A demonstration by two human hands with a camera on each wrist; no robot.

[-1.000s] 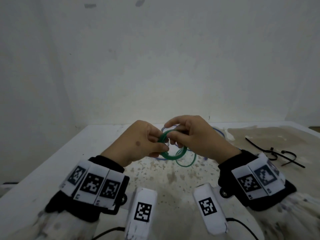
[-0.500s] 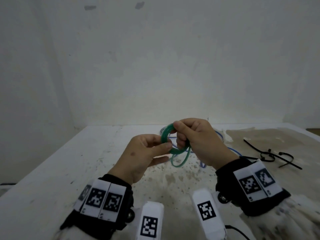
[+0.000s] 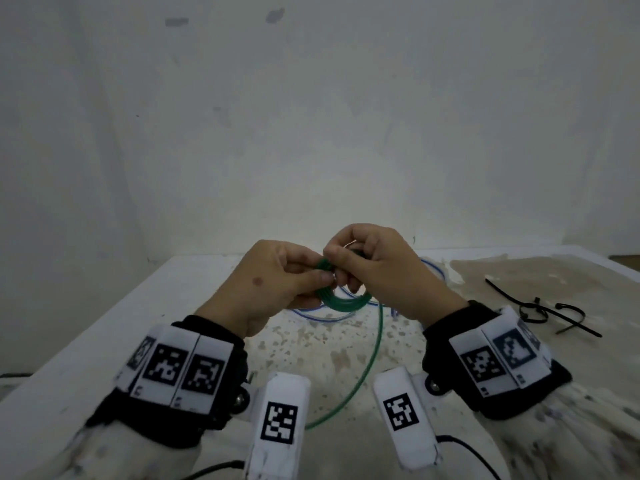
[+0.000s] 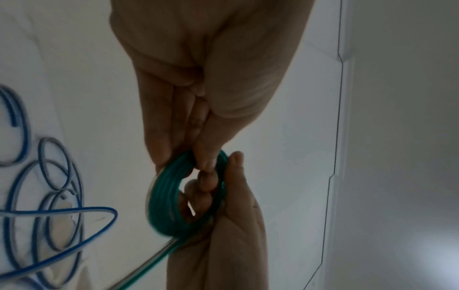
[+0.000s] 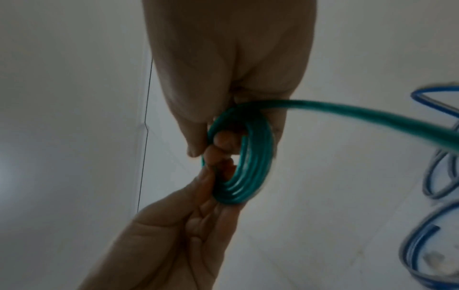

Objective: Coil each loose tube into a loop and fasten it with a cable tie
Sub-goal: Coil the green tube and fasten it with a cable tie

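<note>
A green tube (image 3: pixel 341 302) is wound into a small coil of several turns, held above the table between both hands. My left hand (image 3: pixel 322 277) pinches the coil's left side with thumb and fingers. My right hand (image 3: pixel 341 268) grips its upper right, fingers curled through the ring. In the left wrist view the coil (image 4: pixel 164 198) sits under my left hand's fingertips (image 4: pixel 206 159). The right wrist view shows the coil (image 5: pixel 250 176) and its loose tail (image 5: pixel 372 115). That tail (image 3: pixel 367 362) hangs down towards me. A blue tube (image 3: pixel 318 316) lies loose on the table behind.
Black cable ties (image 3: pixel 540 306) lie on the table at the right. The blue tube's loops (image 4: pixel 49 196) spread under and beyond the hands. The white table (image 3: pixel 104 341) is stained in the middle, with a wall close behind it.
My left hand has risen and closed back onto the coil's left side. The right hand has turned over the coil's top. A long green tail now stretches down towards me.
</note>
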